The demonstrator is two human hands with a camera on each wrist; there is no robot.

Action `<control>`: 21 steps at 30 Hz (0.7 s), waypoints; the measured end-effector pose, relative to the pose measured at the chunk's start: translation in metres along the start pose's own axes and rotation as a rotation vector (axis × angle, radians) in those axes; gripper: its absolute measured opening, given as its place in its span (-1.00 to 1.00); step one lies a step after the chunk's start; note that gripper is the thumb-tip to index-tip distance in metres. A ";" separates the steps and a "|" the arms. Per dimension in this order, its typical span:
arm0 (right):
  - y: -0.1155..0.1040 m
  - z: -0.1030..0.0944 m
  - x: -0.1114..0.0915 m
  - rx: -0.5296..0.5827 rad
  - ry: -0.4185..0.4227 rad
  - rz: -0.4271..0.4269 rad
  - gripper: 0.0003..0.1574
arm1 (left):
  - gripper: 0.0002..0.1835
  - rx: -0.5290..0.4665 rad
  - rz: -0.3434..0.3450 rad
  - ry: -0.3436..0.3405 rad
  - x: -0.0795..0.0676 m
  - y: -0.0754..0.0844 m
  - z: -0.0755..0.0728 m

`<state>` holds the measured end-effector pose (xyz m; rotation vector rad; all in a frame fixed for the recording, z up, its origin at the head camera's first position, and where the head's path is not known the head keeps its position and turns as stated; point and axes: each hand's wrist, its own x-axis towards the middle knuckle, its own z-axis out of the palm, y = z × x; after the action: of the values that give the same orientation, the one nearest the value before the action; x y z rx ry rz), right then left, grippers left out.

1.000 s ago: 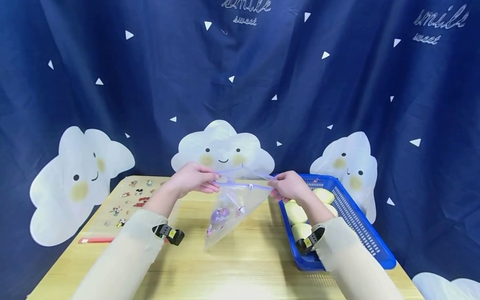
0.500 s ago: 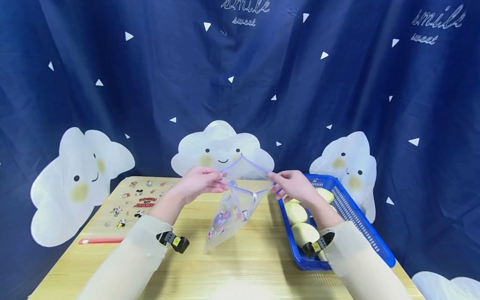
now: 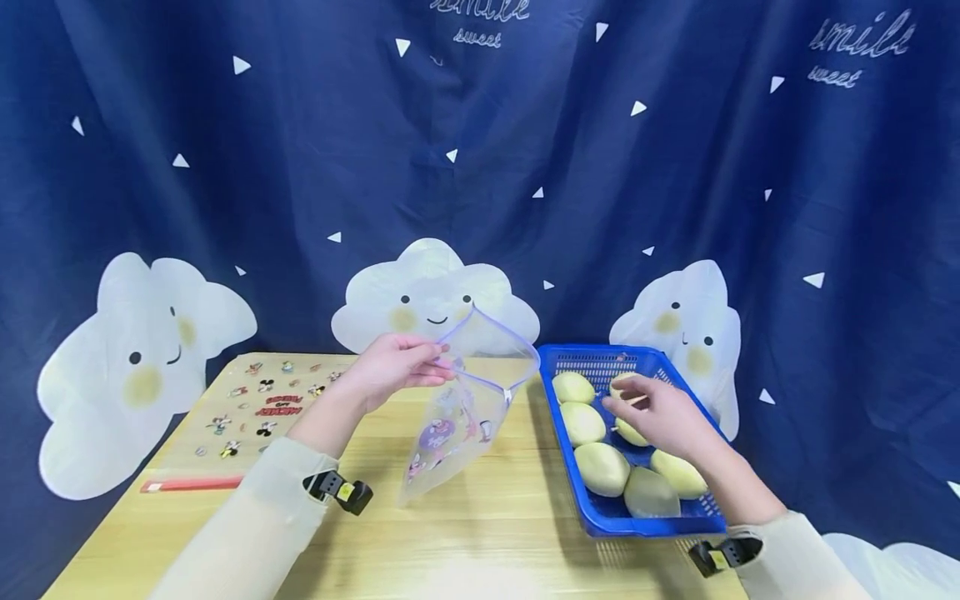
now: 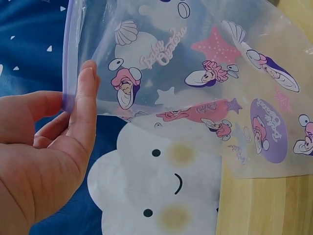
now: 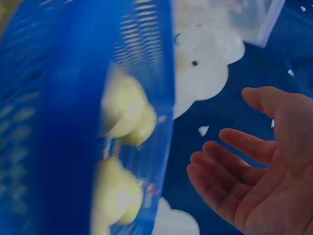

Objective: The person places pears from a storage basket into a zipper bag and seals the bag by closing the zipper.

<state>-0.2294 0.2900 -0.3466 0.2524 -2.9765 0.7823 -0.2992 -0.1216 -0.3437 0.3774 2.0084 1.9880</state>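
My left hand (image 3: 396, 368) pinches the purple zip edge of a clear zip bag (image 3: 456, 437) between thumb and fingers. The bag hangs over the table with its mouth spread, its cartoon shells and stars plain in the left wrist view, where thumb and fingers (image 4: 84, 105) lie on either side of the edge. Over the blue basket (image 3: 652, 527) hovers my right hand (image 3: 667, 417), fingers loosely bent. Below and beside it lie several pale yellow pears (image 3: 602, 468). In the right wrist view that hand's palm (image 5: 274, 191) holds nothing.
A second clear bag (image 3: 251, 417) with cartoon prints and a red slider strip (image 3: 191, 484) lies flat at the table's left. Behind the wooden table (image 3: 450, 542) hangs a dark blue curtain (image 3: 480, 192) with smiling clouds.
My right hand has let go of the bag's edge and moved right, over the basket. The left hand still holds the bag, whose mouth is spread wider than a second ago.
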 end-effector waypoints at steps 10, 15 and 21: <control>0.039 0.012 -0.029 -0.155 -0.112 0.021 -0.24 | -0.56 -0.012 -0.002 0.007 -0.005 0.000 -0.002; 0.040 0.021 -0.039 -0.235 -0.216 0.064 -0.13 | -0.57 -0.017 -0.010 0.016 -0.007 0.000 -0.003; 0.034 0.030 -0.044 -0.335 -0.246 0.130 -0.02 | -0.58 -0.033 -0.017 0.008 -0.006 -0.002 -0.002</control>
<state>-0.1917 0.3110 -0.3931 0.1474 -3.3165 0.2647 -0.2943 -0.1256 -0.3454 0.3441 1.9743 2.0125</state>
